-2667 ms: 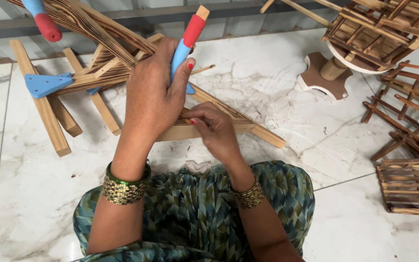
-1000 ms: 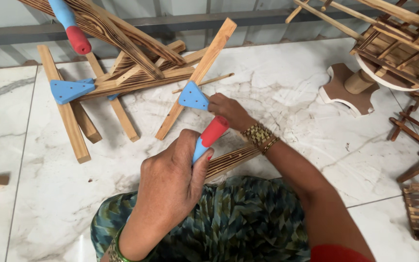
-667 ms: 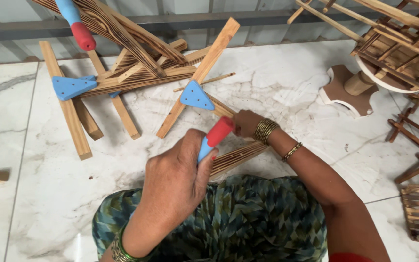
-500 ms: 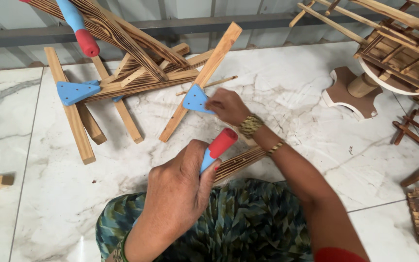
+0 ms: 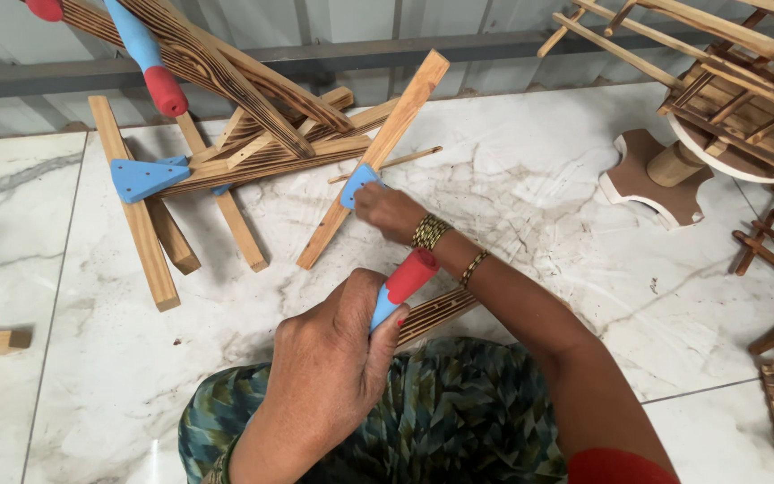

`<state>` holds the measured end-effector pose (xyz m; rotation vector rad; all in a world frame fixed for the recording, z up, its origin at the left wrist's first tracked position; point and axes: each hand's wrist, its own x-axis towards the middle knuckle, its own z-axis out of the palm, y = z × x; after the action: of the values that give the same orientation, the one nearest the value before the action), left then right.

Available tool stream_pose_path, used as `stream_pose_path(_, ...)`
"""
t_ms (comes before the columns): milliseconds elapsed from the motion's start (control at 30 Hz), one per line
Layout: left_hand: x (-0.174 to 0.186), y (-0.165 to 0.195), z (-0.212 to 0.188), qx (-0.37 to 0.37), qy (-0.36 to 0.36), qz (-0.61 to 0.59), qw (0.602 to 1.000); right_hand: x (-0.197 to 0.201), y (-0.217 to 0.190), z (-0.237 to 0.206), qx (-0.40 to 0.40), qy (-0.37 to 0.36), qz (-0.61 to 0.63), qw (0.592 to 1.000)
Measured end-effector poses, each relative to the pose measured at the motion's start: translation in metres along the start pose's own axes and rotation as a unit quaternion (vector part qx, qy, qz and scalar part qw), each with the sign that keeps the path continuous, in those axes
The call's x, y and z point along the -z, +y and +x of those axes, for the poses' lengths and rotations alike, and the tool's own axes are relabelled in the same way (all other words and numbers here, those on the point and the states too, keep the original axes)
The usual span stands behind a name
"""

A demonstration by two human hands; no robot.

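Floor (image 5: 530,224): polished white marble with grey veining, glossy, with dusty scuffs. Slats (image 5: 378,152) and frame pieces (image 5: 136,215): bare pale wood, matt, some with dark scorched grain; bracket (image 5: 145,175) is smooth blue plastic. Tool handle (image 5: 400,285): blue and red, smooth with a matt look; garment (image 5: 459,403): soft printed cloth.

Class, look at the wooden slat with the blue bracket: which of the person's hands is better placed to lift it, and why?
Right. The right hand already touches the blue bracket on the slat, while the left hand is nearer the body, gripping a red-and-blue handle.
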<state>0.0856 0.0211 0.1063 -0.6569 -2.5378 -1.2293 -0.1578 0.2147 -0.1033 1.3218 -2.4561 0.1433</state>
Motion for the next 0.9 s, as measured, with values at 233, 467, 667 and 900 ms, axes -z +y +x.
stream_pose_path(233,-0.003,-0.006,-0.012,-0.008,0.0,0.002,1.0,0.064,0.088,0.045,-0.207,0.244,-0.066,0.945)
stream_pose_path(467,-0.011,-0.01,-0.017,-0.045,0.017,0.023,0.999,0.051,0.071,0.048,-0.254,0.292,-0.134,0.912)
stream_pose_path(667,-0.013,-0.013,-0.013,0.016,-0.043,0.02,0.999,0.013,0.027,0.029,-0.13,0.144,-0.018,0.981)
stream_pose_path(900,-0.012,-0.018,-0.034,-0.037,-0.013,-0.006,0.999,0.097,0.117,0.074,-0.26,0.164,-0.279,0.91)
